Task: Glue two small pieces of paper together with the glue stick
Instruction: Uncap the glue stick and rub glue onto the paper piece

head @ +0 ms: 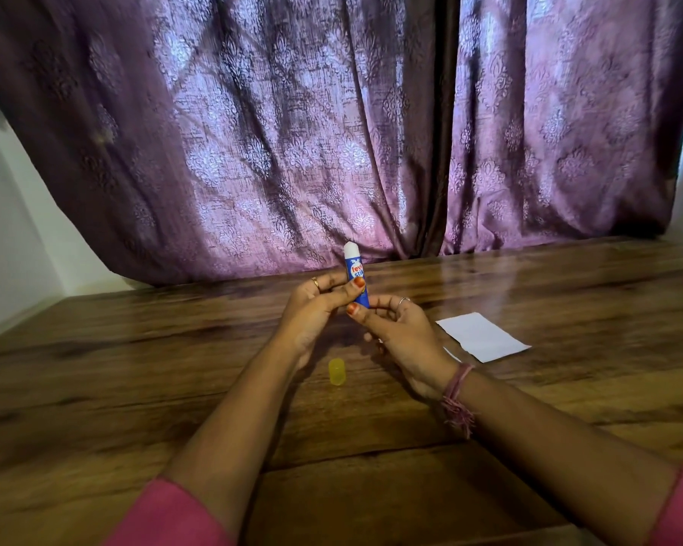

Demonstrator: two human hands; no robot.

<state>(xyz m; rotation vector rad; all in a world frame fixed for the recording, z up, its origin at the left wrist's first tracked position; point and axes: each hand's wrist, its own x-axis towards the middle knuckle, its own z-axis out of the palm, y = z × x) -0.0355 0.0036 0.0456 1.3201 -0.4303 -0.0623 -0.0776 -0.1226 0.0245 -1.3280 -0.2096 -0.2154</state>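
Glue stick (356,278) held upright above the desk (135,368), between both hands, white glue end exposed at the top. Left hand (316,305) wraps the blue barrel, thumb pressed across the label. Right hand (395,333) pinches the bottom end with thumb and fingertips — the posture suits twisting the base, though no turning can be read from one frame.

Yellow cap (337,371) is off, lying on its side on the desk just below the hands, near the left wrist.

White paper (482,336) lies flat on the desk to the right of the right hand, apart from it. A second edge peeps out beneath its near-left corner, likely the other piece; I cannot tell for certain.

Step in hand, by my reading: readying the stick — cap removed, glue being wound out or checked. No glue is on the paper yet, as far as I can see.

Next move calls for freeing one hand to steady the paper, tipping the stick so its white end meets the sheet, and a light, even stroke; too much pressure could drag or crease so thin a piece.

Purple patterned curtain (332,132) hangs behind the desk.
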